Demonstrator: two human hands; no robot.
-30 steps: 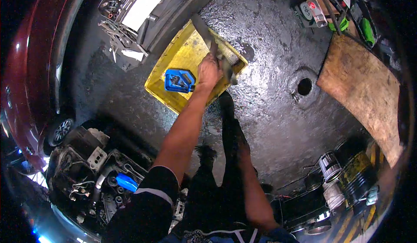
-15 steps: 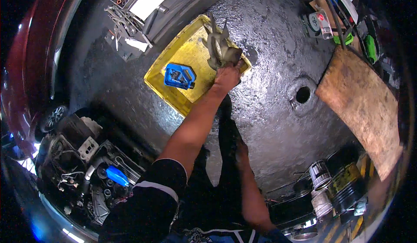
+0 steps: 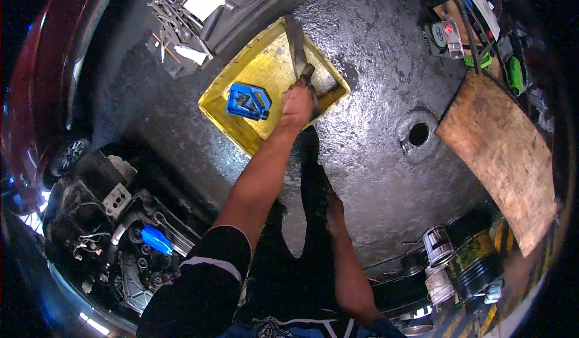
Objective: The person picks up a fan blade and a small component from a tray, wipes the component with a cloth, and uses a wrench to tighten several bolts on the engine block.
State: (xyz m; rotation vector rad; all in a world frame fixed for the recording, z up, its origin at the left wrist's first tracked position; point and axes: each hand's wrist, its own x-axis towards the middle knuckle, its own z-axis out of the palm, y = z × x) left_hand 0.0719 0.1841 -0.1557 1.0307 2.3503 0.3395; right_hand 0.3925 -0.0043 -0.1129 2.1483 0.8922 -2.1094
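My left hand [image 3: 298,101] is closed around a grey bladed fan [image 3: 296,47], which shows nearly edge-on over the right part of a yellow tray [image 3: 218,84]. One long blade reaches toward the tray's far corner, while my hand hides part of the fan. Left of my hand, inside the tray, lies a blue jug [image 3: 261,94] cut open on its side, with small dark parts [image 3: 246,103] in it. My right hand [image 3: 335,208] rests at my right knee, its fingers hidden by the dark trousers and shadow.
Beyond the tray stands a dark bench [image 3: 256,24] with wrenches [image 3: 175,21]. A floor drain [image 3: 418,134] and a worn brown board [image 3: 497,151] lie to the right. Engine parts [image 3: 139,247] fill the lower left; metal cans [image 3: 438,245] stand lower right. A red car [image 3: 51,66] is at far left.
The fan has turned from showing its spread blades to nearly edge-on. My left hand has shifted slightly left with it. My right hand stays at the knee.
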